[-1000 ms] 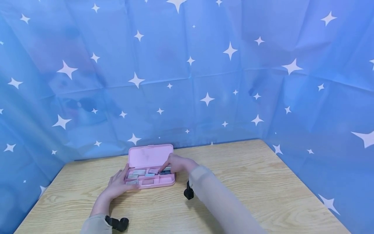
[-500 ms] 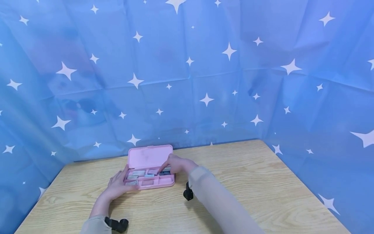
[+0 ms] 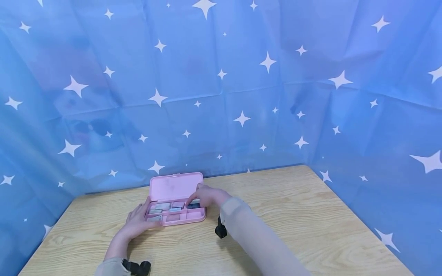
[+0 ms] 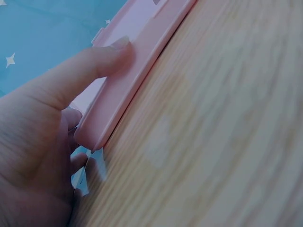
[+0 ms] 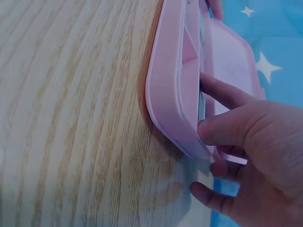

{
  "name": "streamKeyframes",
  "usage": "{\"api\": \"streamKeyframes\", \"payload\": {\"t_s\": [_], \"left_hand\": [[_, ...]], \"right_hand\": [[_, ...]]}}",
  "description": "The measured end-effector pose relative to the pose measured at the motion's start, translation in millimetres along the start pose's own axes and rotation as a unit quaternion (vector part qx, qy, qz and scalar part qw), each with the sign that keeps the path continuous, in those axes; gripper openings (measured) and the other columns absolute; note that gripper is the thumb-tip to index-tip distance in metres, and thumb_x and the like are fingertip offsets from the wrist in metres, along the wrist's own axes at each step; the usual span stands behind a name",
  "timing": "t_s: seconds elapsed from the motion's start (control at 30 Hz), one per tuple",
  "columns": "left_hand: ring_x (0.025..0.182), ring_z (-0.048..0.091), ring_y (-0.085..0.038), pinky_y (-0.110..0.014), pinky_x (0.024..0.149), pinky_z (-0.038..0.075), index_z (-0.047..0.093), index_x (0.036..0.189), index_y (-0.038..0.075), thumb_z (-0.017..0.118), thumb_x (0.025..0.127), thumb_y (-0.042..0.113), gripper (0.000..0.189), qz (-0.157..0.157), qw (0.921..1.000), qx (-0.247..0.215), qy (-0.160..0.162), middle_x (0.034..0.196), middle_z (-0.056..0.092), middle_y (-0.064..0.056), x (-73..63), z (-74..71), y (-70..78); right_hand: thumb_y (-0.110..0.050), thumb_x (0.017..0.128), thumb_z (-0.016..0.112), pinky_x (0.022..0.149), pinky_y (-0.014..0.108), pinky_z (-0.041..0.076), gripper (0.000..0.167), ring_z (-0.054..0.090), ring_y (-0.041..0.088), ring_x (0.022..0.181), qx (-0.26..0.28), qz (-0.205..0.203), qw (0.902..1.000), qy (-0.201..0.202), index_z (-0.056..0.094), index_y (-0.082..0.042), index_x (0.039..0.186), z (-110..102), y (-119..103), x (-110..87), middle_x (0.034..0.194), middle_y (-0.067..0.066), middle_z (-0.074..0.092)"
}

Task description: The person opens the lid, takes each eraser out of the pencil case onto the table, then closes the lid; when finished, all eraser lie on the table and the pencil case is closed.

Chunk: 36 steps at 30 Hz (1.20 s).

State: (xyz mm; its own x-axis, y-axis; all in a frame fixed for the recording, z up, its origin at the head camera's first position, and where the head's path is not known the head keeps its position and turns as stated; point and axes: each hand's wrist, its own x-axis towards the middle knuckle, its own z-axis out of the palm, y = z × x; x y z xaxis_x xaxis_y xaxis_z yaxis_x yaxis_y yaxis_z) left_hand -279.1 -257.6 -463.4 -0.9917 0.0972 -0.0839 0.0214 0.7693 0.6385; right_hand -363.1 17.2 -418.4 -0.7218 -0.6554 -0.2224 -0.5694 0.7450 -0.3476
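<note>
A pink pencil case lies on the table with its lid raised at the back. My left hand holds its left end; in the left wrist view the thumb lies over the front wall and the fingers are round the end. My right hand reaches into the back right compartment. Its index finger and thumb stand at either end of a dark blue block, pinching it as far as shows. Left of it lie a lilac block, a pale block and a light blue one.
In the case's front row sit a pale piece and a pink block. The wooden table spreads to the right and in front. A blue cloth with white stars hangs close behind the case.
The view has tilted up slightly. The lilac block lies straighter and a little further left in its compartment. The right hand has shifted only slightly; the left still holds the case.
</note>
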Motion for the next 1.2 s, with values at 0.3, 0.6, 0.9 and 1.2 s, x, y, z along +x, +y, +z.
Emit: {"api": "streamKeyframes", "payload": {"t_s": [0.3,0.6,0.9,1.2], "left_hand": [[0.141,0.001,-0.051,-0.066,0.11,-0.005,0.002,0.155,0.003,0.079,0.073,0.048,0.121,0.001,1.0,-0.005,-0.001,0.154,0.011,-0.034,2.0,-0.7,-2.2],[0.141,0.002,-0.051,-0.065,0.11,-0.004,0.003,0.155,0.002,0.079,0.073,0.047,0.12,0.007,0.9999,-0.009,-0.003,0.154,0.012,-0.034,0.3,-0.7,0.8],[0.141,0.002,-0.051,-0.066,0.11,-0.005,0.003,0.155,0.003,0.079,0.072,0.048,0.121,0.008,0.9999,-0.007,-0.001,0.154,0.012,-0.034,0.2,-2.2,-0.8],[0.141,0.003,-0.051,-0.066,0.11,-0.004,0.003,0.155,0.002,0.079,0.073,0.048,0.121,0.009,1.0,-0.004,0.001,0.154,0.012,-0.034,0.5,-0.3,-3.5]], "right_hand": [[0.008,0.086,0.061,0.071,0.022,0.04,0.058,0.043,0.013,0.092,0.003,-0.017,0.9998,0.009,0.067,-0.037,0.123,0,5,1.0,0.104,-0.001,0.041],[0.004,0.087,0.064,0.076,0.023,0.04,0.054,0.045,0.012,0.092,0.01,-0.038,0.9991,0.017,0.063,-0.034,0.126,-2,10,-2.5,0.106,-0.001,0.044],[-0.001,0.089,0.066,0.082,0.024,0.042,0.048,0.047,0.012,0.095,0.05,-0.043,0.9972,0.035,0.062,-0.032,0.126,0,15,-4.1,0.108,-0.002,0.048],[0.003,0.088,0.063,0.077,0.027,0.047,0.051,0.054,0.015,0.09,0.143,-0.058,0.9861,0.062,0.057,-0.019,0.133,-2,21,-17.1,0.108,0.003,0.058]]}}
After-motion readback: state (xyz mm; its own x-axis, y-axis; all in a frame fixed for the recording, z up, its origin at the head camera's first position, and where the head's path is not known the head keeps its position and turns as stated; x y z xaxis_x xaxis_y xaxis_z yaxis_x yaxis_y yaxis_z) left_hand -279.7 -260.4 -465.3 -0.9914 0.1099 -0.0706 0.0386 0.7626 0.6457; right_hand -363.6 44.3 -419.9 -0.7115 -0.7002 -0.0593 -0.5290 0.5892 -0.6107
